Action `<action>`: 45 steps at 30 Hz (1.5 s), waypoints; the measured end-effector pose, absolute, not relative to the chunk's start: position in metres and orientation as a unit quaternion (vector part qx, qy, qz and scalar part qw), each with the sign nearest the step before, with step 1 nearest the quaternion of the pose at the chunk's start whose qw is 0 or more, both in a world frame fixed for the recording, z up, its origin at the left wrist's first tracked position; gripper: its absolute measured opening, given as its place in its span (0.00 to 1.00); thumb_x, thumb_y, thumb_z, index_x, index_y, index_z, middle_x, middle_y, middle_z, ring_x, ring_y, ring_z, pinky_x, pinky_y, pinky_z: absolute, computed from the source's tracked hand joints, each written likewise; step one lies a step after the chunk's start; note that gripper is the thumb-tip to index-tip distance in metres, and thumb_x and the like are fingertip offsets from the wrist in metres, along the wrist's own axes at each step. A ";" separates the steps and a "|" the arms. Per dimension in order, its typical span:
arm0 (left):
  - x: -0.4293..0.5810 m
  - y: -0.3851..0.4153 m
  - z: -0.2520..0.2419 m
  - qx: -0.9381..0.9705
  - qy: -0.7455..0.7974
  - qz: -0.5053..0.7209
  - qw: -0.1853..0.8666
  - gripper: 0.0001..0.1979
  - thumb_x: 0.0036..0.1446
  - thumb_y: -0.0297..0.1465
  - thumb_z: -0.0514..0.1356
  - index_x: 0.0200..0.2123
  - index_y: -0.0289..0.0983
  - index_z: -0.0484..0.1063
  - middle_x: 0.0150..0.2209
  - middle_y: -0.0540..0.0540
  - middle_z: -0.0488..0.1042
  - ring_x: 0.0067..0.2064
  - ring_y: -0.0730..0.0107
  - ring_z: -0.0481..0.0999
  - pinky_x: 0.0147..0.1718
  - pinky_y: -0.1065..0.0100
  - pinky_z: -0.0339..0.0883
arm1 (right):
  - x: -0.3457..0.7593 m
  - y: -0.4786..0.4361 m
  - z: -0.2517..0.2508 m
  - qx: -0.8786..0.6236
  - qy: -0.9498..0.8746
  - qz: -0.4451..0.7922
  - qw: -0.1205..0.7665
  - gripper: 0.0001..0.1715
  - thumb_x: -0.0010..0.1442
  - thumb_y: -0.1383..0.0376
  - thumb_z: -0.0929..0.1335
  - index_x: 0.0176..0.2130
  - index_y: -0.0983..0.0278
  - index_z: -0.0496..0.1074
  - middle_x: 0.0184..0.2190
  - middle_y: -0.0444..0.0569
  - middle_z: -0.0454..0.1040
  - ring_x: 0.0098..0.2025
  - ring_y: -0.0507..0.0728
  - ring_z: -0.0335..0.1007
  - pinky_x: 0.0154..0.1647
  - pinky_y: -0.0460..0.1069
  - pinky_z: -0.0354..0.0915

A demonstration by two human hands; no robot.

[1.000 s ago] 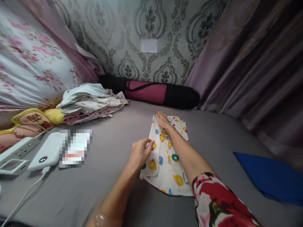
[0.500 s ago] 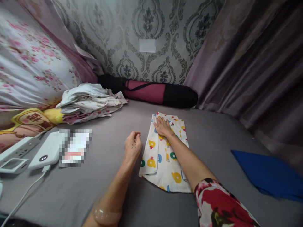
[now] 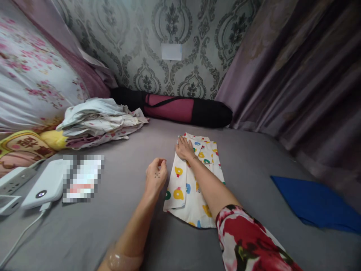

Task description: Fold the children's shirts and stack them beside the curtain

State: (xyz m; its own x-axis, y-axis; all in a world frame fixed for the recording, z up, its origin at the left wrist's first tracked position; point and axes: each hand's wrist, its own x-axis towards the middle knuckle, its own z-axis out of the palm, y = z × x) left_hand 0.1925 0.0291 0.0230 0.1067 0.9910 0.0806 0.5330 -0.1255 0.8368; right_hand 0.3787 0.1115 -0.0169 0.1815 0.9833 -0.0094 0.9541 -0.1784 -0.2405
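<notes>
A white shirt (image 3: pixel 191 201) printed with yellow, blue, green and red figures lies folded on the bed, a sleeve-like strip running down its left side. My right hand (image 3: pixel 185 148) rests flat on its upper left part, fingers spread and pointing away from me. The right forearm crosses the cloth and hides some of it. Left of the shirt, a small gap from its edge, my left hand (image 3: pixel 156 175) hovers or rests with curled fingers, thumb against them; nothing shows in it.
A pile of clothes (image 3: pixel 101 120) sits at the back left, near a long black and maroon bag (image 3: pixel 169 109) by the wall. A white power bank (image 3: pixel 49 184) with a cable and a power strip (image 3: pixel 17 178) are at left. Blue folded cloth (image 3: pixel 313 201) lies on the grey sheet (image 3: pixel 251 165) at right.
My right hand has slid slightly left across the shirt, toward its upper left edge. The left hand keeps its curled pose beside the cloth. The whole view has shifted a little.
</notes>
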 end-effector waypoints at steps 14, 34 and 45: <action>0.190 0.046 0.001 0.651 0.558 0.375 0.353 0.14 0.56 0.35 0.52 0.36 0.35 0.75 0.36 0.43 0.78 0.39 0.65 0.76 0.39 0.68 0.66 | 0.332 0.007 -0.012 -0.706 -0.695 0.121 0.067 0.39 0.68 0.52 0.50 0.68 0.74 0.44 0.70 0.55 0.38 0.71 0.60 0.28 0.68 0.58 0.27; 0.201 0.009 0.023 0.815 0.414 0.176 0.366 0.14 0.52 0.38 0.53 0.29 0.36 0.74 0.27 0.45 0.77 0.30 0.65 0.75 0.30 0.69 0.63 | 0.275 -0.188 0.026 -0.581 -0.786 0.164 0.135 0.33 0.67 0.58 0.58 0.67 0.68 0.52 0.69 0.56 0.47 0.70 0.59 0.35 0.70 0.57 0.37; 0.202 -0.026 0.043 0.893 0.385 -0.049 0.229 0.13 0.45 0.44 0.61 0.25 0.40 0.71 0.33 0.40 0.77 0.37 0.55 0.76 0.31 0.66 0.63 | 0.361 -0.186 0.037 -0.771 -0.594 0.091 0.209 0.10 0.62 0.64 0.64 0.43 0.62 0.72 0.41 0.50 0.74 0.44 0.55 0.70 0.45 0.48 0.62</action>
State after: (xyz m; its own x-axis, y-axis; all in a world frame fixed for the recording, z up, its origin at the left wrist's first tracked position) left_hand 0.2025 -0.0264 0.0433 0.6985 0.6654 -0.2635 0.7100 -0.5981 0.3717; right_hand 0.3606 -0.1865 0.0373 0.2771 0.9548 0.1075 0.8789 -0.2067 -0.4299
